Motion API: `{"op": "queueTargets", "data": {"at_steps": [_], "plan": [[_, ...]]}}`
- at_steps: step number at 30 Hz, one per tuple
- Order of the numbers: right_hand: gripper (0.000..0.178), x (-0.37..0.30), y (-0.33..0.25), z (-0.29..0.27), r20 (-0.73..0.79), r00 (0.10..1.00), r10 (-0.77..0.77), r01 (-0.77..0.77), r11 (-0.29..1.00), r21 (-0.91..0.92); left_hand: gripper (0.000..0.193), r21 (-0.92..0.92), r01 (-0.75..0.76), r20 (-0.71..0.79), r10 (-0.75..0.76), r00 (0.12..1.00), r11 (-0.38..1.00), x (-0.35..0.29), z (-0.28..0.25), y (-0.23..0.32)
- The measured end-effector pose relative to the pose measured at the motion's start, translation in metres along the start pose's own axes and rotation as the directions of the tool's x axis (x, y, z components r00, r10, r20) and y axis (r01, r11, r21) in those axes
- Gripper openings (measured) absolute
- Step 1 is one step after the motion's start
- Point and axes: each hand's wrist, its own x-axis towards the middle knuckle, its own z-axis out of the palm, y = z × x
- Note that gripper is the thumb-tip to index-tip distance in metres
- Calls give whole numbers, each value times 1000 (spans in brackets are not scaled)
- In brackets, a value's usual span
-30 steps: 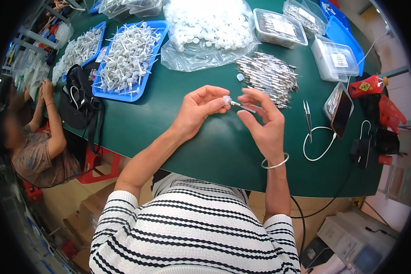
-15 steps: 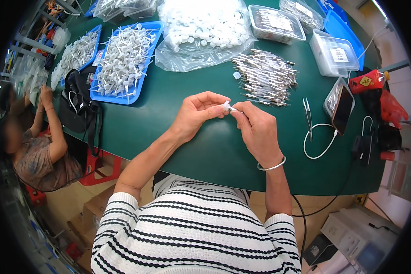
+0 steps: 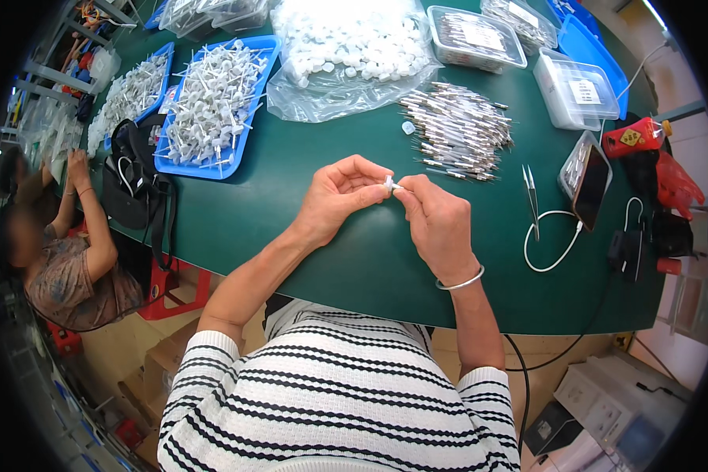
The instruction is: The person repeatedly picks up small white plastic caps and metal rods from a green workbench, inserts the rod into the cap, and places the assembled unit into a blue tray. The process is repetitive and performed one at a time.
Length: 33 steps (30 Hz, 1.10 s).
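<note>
My left hand (image 3: 338,195) pinches a small white plastic cap (image 3: 389,182) between thumb and fingertips, over the middle of the green table. Against its right side my right hand (image 3: 440,224) is closed on a thin metal-tipped rod (image 3: 397,187), most of which the fingers cover. The rod's tip meets the cap; how deep it sits inside cannot be made out. Just beyond the right hand lies a heap of similar thin rods (image 3: 460,130). Farther off, a clear bag (image 3: 330,106) is full of white caps (image 3: 362,55).
Capped rods fill a blue tray (image 3: 163,164) at the left, beside a black backpack (image 3: 126,177). Tweezers (image 3: 532,200), a white cable (image 3: 547,267) and a phone (image 3: 591,190) lie at the right. Plastic boxes (image 3: 578,94) stand farther back. Another person (image 3: 79,252) sits at the far left.
My right hand has shifted slightly left, closer to my left hand. Less of the rod shows between the fingers and the cap. The cap has turned a little.
</note>
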Motion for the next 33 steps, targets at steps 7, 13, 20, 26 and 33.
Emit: {"op": "queueTargets", "data": {"at_steps": [7, 13, 20, 26, 33], "plan": [[6, 0, 4, -2, 84, 985, 151, -170, 937, 305, 18, 46, -104, 6, 104, 995, 994, -2, 7, 10], [9, -4, 1, -3, 138, 967, 215, -252, 897, 364, 17, -36, -92, 48, 94, 994, 995, -4, 7, 7], [10, -8, -1, 10, 2, 988, 154, -149, 952, 269, 15, 35, -174, 45, 172, 984, 984, -6, 7, 2], [12, -3, 23, 0, 189, 972, 141, -226, 786, 575, 23, 384, -374, 104, 362, 926, 845, -8, 16, 18], [17, -4, 26, -3, 346, 930, 122, -348, 594, 725, 23, 475, -423, 179, 386, 905, 771, -11, 16, 26]]}}
